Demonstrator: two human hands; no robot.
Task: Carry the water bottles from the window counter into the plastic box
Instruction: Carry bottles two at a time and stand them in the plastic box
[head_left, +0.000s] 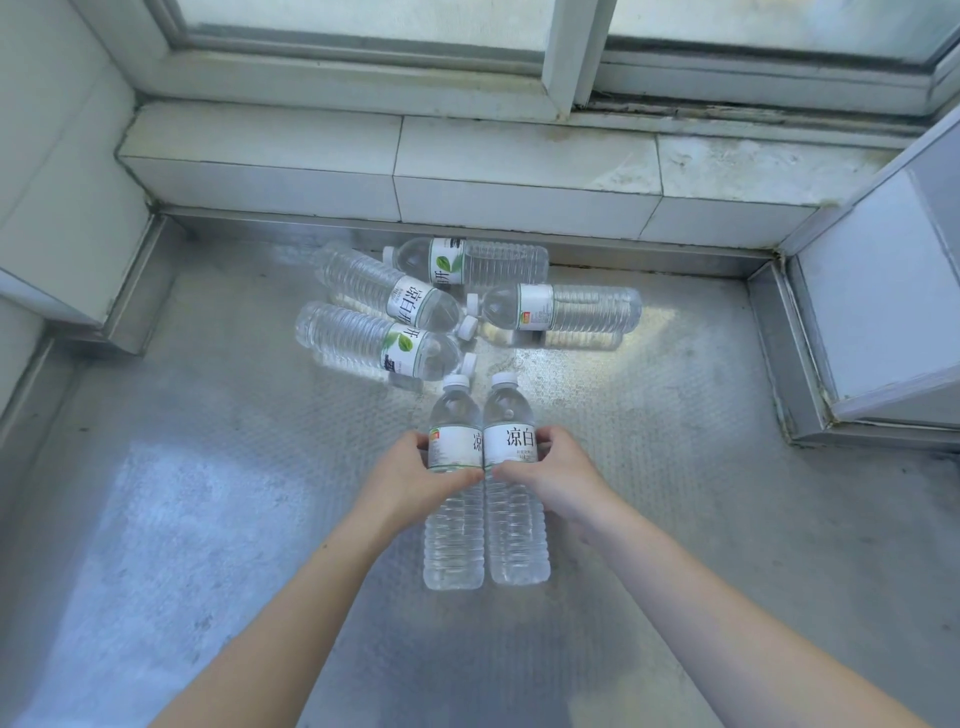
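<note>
Two clear water bottles with white caps and white labels are held side by side over the metal counter (208, 519). My left hand (415, 475) grips the left bottle (453, 530) round its label. My right hand (556, 475) grips the right bottle (517, 535) the same way. Behind them several more bottles lie on their sides in a loose cluster: one at the back (488, 260), one to the right (571, 309), and two to the left (363, 280) (358, 338). The plastic box is not in view.
A tiled ledge (467, 171) and window frame (571, 57) run along the back. White walls close in at the left (57, 156) and a white block at the right (878, 312). Raised metal edging borders the counter.
</note>
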